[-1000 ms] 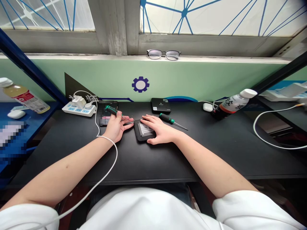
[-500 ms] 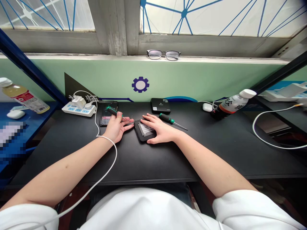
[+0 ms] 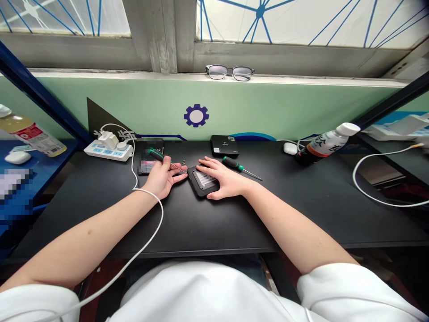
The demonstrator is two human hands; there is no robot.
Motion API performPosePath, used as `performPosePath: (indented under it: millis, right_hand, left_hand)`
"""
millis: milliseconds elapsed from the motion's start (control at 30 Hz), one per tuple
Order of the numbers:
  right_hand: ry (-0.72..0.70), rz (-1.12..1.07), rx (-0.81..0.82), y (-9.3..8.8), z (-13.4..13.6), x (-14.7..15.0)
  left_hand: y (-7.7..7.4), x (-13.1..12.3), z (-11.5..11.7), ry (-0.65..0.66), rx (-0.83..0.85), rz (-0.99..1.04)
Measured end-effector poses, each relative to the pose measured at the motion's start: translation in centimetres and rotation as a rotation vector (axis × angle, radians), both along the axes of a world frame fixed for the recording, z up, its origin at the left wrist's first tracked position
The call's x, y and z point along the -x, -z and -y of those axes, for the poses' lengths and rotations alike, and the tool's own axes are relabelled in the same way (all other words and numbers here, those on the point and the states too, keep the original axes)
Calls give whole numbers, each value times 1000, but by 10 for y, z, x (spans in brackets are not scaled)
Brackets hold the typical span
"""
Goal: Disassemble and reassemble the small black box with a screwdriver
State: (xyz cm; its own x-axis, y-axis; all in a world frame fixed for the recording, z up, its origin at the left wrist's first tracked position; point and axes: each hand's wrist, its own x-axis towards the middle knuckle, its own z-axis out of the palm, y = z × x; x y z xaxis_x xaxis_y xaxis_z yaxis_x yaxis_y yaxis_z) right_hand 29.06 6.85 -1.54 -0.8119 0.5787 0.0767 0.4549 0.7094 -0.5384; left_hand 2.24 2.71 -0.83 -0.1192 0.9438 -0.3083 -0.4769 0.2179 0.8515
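left hand point(image 3: 158, 182) is gripping a screwdriver point(image 3: 156, 155), right hand point(image 3: 229, 181) is lying spread on a box point(image 3: 200, 191), that screwdriver's slant maybe inviting slips!

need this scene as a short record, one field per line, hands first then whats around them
left hand: holds a green-and-black screwdriver, tip at the black device's left edge, contact unclear
right hand: spread on the black device
second screwdriver: lying beside the right hand
black box: at the back of the desk
power strip: back left, plugs in it
glasses: on the windowsill
bottle: right side, white cap
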Motion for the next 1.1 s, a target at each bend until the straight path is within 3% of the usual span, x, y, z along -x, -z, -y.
performPosePath:
  millis: [1100]
  right_hand:
    - [-28,-44,-72,6,-4,1]
  left_hand:
    - [0,9,-4,97,-56,-54]
